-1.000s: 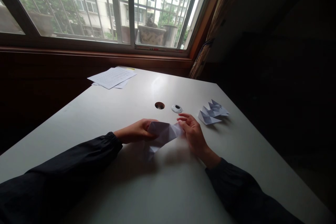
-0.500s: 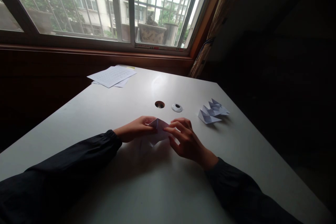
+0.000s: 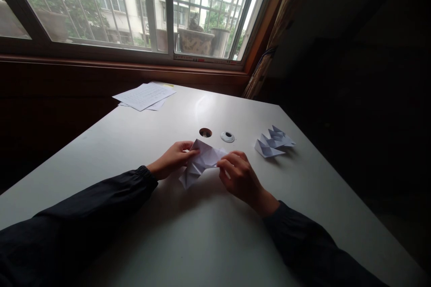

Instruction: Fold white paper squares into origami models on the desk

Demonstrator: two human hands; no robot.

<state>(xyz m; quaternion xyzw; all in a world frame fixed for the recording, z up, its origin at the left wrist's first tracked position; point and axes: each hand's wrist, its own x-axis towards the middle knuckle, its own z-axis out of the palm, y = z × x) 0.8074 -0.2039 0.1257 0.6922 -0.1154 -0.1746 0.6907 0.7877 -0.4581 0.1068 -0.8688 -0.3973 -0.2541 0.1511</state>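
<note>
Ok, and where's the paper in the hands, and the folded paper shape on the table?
Creased white paper (image 3: 202, 160), head view, point on its crumpled middle.
Folded paper shape (image 3: 273, 143), head view, point on its pointy folded top.

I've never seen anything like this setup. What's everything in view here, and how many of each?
folded paper: one, white, held between both hands
folded paper shape: one, white, on the table right of the hands
paper sheets: several, white with print, near the far table edge
table: one, white, under everything
round hole: one, dark, in the tabletop
round cap: one, white with dark centre, beside the hole
window: one, barred, beyond the table
plant pot: one, patterned, beyond the glass
curtain: one, tan, right of the window
left hand: one, gripping the paper
right hand: one, gripping the paper
left sleeve: one, black, on the left arm
right sleeve: one, black, on the right arm
</note>
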